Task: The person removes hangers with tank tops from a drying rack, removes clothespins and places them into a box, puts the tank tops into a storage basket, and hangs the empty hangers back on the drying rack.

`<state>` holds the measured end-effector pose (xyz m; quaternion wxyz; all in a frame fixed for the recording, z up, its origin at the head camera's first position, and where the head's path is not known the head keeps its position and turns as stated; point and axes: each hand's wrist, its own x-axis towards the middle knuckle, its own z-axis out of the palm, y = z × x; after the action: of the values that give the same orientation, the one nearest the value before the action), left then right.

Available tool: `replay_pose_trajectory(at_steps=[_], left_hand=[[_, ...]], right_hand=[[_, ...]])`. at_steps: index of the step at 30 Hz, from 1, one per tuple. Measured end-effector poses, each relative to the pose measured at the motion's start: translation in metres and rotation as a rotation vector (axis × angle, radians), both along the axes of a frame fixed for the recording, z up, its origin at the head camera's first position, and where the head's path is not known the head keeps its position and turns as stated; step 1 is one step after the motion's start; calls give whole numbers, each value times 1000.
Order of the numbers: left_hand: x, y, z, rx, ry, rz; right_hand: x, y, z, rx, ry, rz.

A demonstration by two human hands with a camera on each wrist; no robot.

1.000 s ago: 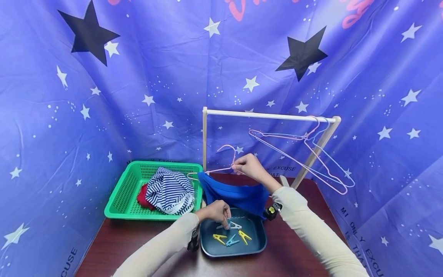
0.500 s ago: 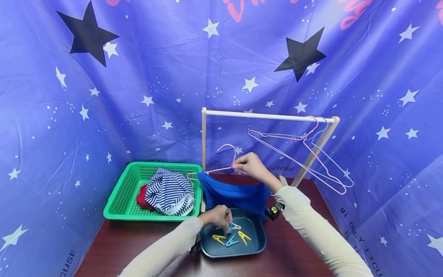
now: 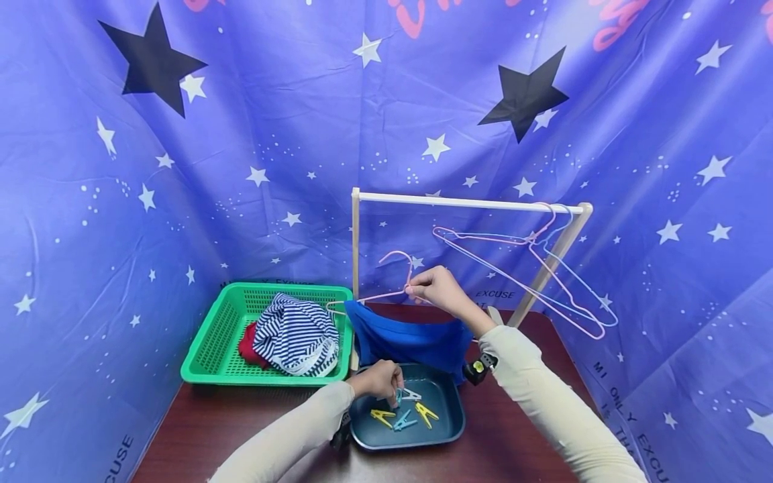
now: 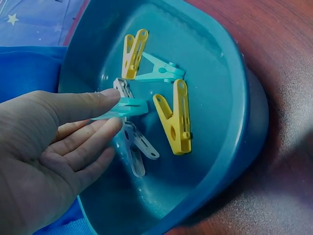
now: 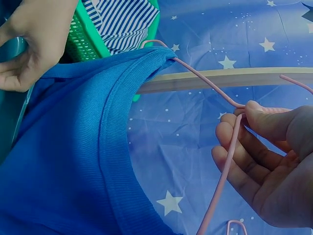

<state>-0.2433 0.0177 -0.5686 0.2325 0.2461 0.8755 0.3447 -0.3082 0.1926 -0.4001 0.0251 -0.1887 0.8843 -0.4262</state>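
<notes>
My left hand (image 3: pixel 380 382), low over the dark teal tray (image 3: pixel 445 429), pinches a teal clothespin (image 4: pixel 133 106) between thumb and fingers in the left wrist view. Around it in the tray lie two yellow clothespins, one nearest (image 4: pixel 177 120), another teal clothespin (image 4: pixel 161 71) and white clothespins (image 4: pixel 136 147) partly covered by the held one. Behind the tray, my right hand (image 3: pixel 441 292) grips a pink hanger (image 5: pixel 208 82) at the neck just under its hook. A blue ribbed-edge garment (image 3: pixel 410 339) hangs from that hanger, its lower part touching or close behind the tray.
At the left stands a green basket (image 3: pixel 208 335) with a striped cloth (image 3: pixel 296 332) and a red cloth (image 3: pixel 249 345). A wooden rack with a white bar (image 3: pixel 459 200) stands behind, bearing a pink hanger (image 3: pixel 568 288) and a blue hanger (image 3: pixel 588 288) at its right end.
My left hand has shifted slightly over the tray, still with the teal clothespin. The right hand, hanger and garment stay almost where they were.
</notes>
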Motion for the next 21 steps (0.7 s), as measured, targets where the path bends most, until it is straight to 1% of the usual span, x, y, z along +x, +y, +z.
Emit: replay_pose_trajectory(at_steps=[3, 7, 11, 14, 17, 21], left_hand=[[-2, -1, 0, -49, 38, -14], [-5, -2, -1, -135, 108, -41], [-6, -2, 1, -199, 154, -54], [-4, 1, 3, -254, 171, -50], [-2, 6, 7, -345, 188, -42], [-1, 15, 10, -491, 225, -34]], right_hand=[[0, 0, 0, 2, 6, 0], [0, 1, 0, 8, 8, -2], [0, 1, -1, 11, 6, -9], [0, 0, -1, 8, 4, -11], [0, -1, -2, 2, -3, -14], [0, -2, -3, -18, -23, -20]])
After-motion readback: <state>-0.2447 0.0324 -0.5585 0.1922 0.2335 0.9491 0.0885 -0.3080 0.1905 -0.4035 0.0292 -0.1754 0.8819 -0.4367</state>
